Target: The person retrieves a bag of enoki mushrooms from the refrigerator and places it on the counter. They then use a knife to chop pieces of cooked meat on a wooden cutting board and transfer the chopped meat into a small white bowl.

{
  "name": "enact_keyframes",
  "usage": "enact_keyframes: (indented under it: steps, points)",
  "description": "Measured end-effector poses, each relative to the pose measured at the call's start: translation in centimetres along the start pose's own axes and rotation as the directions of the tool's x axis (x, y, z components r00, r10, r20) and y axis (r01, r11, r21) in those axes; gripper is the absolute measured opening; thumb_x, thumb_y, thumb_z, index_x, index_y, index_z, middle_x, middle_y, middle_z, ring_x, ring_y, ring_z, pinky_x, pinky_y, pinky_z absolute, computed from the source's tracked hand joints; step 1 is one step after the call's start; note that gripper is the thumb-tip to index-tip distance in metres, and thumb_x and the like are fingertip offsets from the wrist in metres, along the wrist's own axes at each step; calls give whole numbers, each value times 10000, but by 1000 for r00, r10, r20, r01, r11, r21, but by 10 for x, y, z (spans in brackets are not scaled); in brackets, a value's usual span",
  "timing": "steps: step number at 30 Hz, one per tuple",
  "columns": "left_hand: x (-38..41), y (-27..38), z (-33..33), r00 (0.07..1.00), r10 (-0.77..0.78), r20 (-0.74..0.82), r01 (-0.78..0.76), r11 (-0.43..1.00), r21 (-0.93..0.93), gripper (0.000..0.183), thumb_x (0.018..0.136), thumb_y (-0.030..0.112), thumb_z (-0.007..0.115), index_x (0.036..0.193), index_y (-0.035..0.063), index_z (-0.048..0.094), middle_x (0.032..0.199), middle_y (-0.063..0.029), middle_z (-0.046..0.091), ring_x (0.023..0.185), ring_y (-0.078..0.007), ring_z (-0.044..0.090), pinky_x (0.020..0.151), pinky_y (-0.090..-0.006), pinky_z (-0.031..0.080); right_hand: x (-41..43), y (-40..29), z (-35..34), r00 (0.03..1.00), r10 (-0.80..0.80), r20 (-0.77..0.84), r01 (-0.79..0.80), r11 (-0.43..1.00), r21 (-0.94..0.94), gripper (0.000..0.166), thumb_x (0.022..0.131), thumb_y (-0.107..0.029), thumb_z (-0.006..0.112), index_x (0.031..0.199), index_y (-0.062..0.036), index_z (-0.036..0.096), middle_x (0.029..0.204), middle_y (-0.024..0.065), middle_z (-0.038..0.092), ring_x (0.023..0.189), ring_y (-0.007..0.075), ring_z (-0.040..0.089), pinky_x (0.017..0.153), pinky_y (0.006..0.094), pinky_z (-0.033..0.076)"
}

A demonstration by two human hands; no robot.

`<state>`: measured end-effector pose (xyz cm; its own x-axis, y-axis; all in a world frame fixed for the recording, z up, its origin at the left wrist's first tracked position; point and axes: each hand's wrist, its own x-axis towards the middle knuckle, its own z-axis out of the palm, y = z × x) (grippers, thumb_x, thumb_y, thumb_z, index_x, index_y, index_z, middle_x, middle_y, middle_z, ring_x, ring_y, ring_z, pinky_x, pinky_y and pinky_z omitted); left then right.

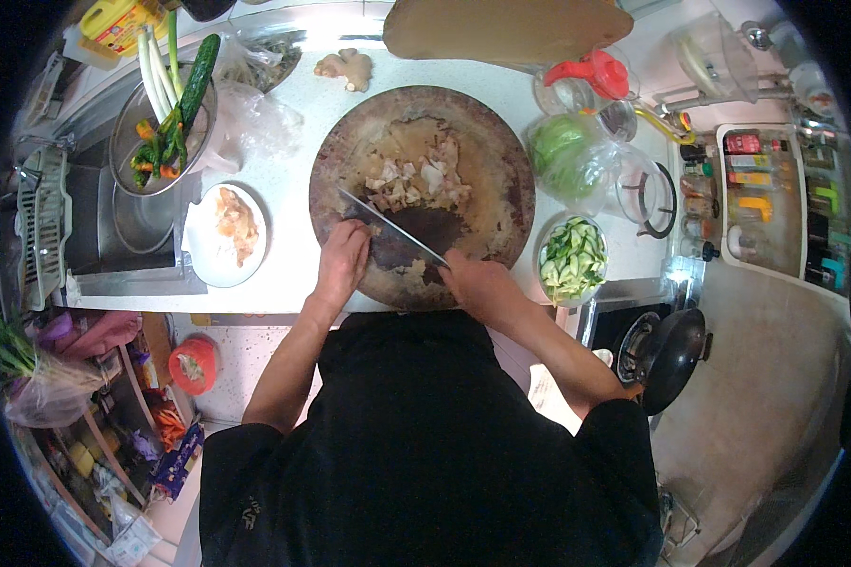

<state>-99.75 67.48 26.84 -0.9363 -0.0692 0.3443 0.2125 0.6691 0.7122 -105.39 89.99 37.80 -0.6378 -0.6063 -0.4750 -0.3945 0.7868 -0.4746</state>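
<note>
A large round wooden chopping block [500, 205] stands before me, its surface stained and worn. Chopped pale pieces of what looks like raw meat [418, 177] lie in a loose pile at its middle. My right hand [479, 283] grips a kitchen knife [397, 230] by its handle. The blade is seen nearly edge-on and slants up to the left across the block, below the pile. At the block's lower left rests my left hand [346, 251], fingers bent and close together, just under the blade. Its fingertips are partly hidden, so whether they pinch a small piece is unclear.
Left stand a white plate of raw meat [235, 227] and a colander [117, 159] with cucumber, scallions and peppers, over the sink [89, 220]. Ginger [347, 69] lies behind the block. Right are bagged green vegetable [564, 152], a bowl of sliced cucumber [573, 259] and a wok [674, 361].
</note>
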Motion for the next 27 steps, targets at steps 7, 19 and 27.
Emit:
enact_keyframes:
  steps: [7, 19, 27]
  points:
    - [-2, -1, 5, 1000, -24, 1, 24, 1000, 4, 130, 755, -69, 618, 873, -18, 600, 918, -173, 578, 856, -356, 574, 726, -410, 488, 7, 1, 16, 999, -28, 44, 30, 999, -40, 153, 924, -157, 432, 948, -6, 425, 737, 249, 616, 706, 446, 621, 598, 535, 480]
    - [13, 6, 2, 999, -8, 43, 9, 1000, -11, 165, 783, -50, 607, 945, -19, 611, 994, -174, 598, 893, -364, 579, 766, -405, 481, 41, 1, 17, 990, 120, -77, -88, 939, 333, 265, 940, -262, 484, 932, 2, 462, 764, 271, 602, 738, 452, 603, 660, 523, 461]
    - [98, 32, 29, 955, 256, 150, -267, 962, 54, 211, 733, -15, 638, 940, 18, 616, 996, -125, 596, 911, -321, 556, 762, -412, 452, -28, 49, -1, 845, 420, -331, -203, 825, 527, 273, 936, -263, 533, 983, 4, 498, 817, 279, 615, 809, 473, 591, 666, 528, 447]
